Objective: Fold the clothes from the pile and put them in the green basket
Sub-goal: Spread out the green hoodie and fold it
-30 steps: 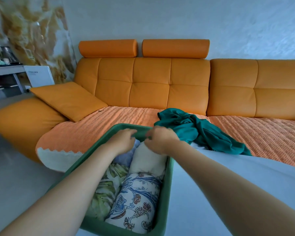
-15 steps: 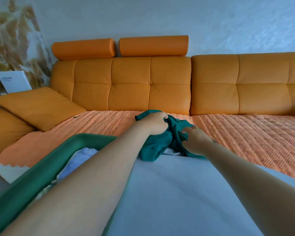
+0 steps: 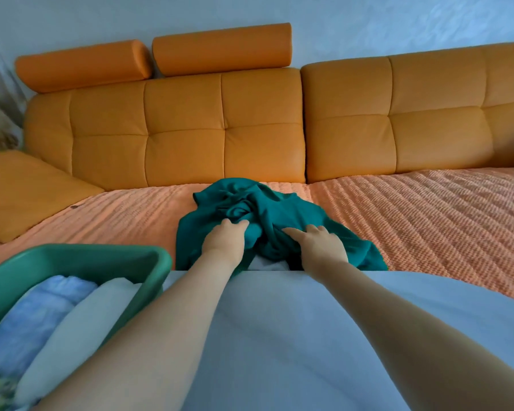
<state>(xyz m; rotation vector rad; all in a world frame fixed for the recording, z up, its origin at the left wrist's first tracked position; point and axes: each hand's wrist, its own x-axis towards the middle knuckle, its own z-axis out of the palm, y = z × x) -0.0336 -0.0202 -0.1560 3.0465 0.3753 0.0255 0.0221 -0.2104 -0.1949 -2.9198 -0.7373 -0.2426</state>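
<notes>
Fetching the next piece: the garment (image 3: 275,207) lies crumpled on the sofa (image 3: 428,221) at centre frame, right of the basket (image 3: 80,256) at lower left. The left hand (image 3: 226,243) curls its fingers into a fold, while the right hand (image 3: 322,244) lies on the cloth with fingers spread. Next it likely needs lifting and spreading flat. A second ago both hands were in the basket.

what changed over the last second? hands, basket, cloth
Both hands left the far rim of the green basket and moved right onto the teal garment. The left hand now grips a fold of it; the right hand rests on it with fingers straight. Unchanged: the basket holds its rolled clothes, and the garment lies on the sofa cover.
</notes>
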